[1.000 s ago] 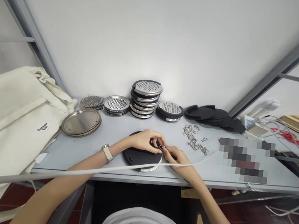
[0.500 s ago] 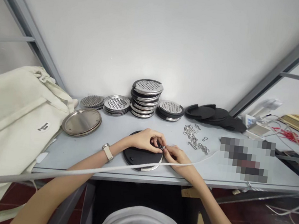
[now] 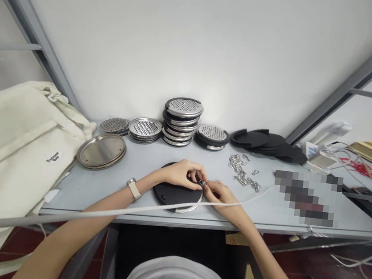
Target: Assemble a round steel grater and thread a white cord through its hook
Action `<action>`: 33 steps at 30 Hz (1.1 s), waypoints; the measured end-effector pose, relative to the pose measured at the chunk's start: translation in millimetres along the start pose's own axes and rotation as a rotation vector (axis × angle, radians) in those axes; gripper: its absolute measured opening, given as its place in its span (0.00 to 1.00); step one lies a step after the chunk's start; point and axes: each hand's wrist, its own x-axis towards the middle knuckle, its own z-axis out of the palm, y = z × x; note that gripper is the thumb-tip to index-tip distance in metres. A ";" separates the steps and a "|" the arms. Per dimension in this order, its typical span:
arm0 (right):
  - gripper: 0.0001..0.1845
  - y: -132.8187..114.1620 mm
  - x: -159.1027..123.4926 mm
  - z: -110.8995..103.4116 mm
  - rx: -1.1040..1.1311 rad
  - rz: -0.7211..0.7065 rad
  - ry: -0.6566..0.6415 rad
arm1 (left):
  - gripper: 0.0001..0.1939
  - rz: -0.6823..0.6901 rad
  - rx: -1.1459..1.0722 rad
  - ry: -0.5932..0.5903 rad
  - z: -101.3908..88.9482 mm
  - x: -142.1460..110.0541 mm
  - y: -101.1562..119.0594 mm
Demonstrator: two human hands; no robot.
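A black round disc point(image 3: 176, 195) with a silver edge at its lower right lies flat near the table's front edge. My left hand point(image 3: 185, 174) rests over its upper part, fingers curled at the right rim, thumb and forefinger pinched by a small metal carabiner clip point(image 3: 201, 183). From the right, my right hand point(image 3: 220, 195) pinches the same clip between thumb and fingertips. The fingers partly hide the clip, and I cannot tell whether it passes through the disc. Several loose clips point(image 3: 241, 171) lie on the table beyond my right hand.
Along the wall stand a tall stack of round graters point(image 3: 181, 122), lower grater piles point(image 3: 145, 129) and black round holders point(image 3: 262, 141). Metal discs point(image 3: 101, 151) lie at left beside a cream bag point(image 3: 21, 138). A white cable point(image 3: 151, 208) crosses in front of my forearms.
Both hands stay at the disc's right rim with the carabiner clip between them. Only a very slight shift of the fingers shows.
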 end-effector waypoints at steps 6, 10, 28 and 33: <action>0.18 -2.5 0.1 -2.0 0.009 0.005 -0.004 | 0.15 0.002 0.021 -0.006 -0.3 -0.3 -0.2; 0.18 -4.0 0.4 -3.0 0.006 0.005 -0.014 | 0.15 -0.008 0.037 -0.010 -0.5 -0.2 0.0; 0.19 -1.4 0.2 -2.5 0.054 0.008 -0.011 | 0.15 -0.038 0.014 -0.014 0.0 0.3 -0.7; 0.19 -0.6 0.1 -2.2 0.061 0.012 -0.017 | 0.15 -0.046 0.015 -0.011 0.0 0.1 0.2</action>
